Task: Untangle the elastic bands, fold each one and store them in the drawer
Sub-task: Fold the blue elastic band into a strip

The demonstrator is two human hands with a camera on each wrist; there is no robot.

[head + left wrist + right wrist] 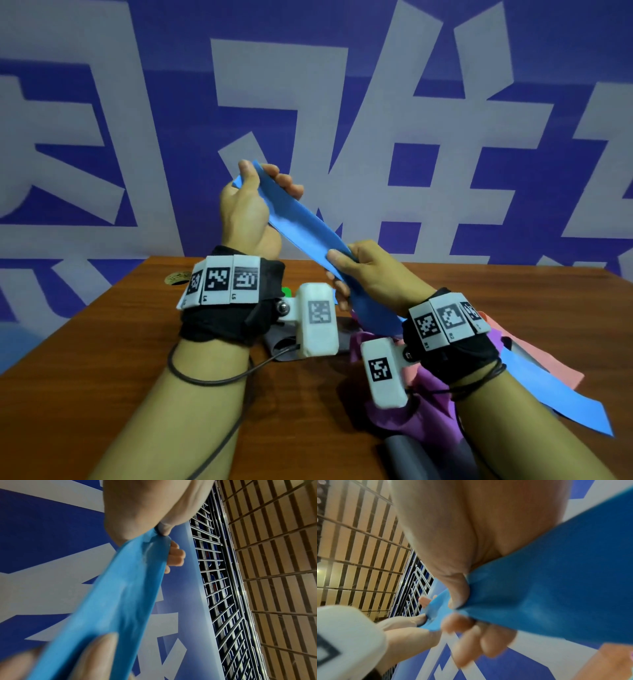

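A long flat blue elastic band point(301, 222) is stretched in the air between both hands, above the wooden table point(479, 291). My left hand point(255, 192) pinches its upper end between thumb and fingers. My right hand point(346, 270) grips the band lower down, thumb on top. The band's free end point(565, 401) trails down past my right wrist onto the table. In the left wrist view the blue band point(120, 595) runs from my left hand point(164, 539) toward the camera. In the right wrist view my right hand point(458, 609) pinches the blue band point(547, 595).
Under my wrists lies a pile of other bands: purple point(421, 407), pink point(541, 349), grey point(281, 346) and a bit of green point(286, 292). A grey roll point(407, 455) lies at the near edge. A blue and white banner point(411, 102) stands behind the table.
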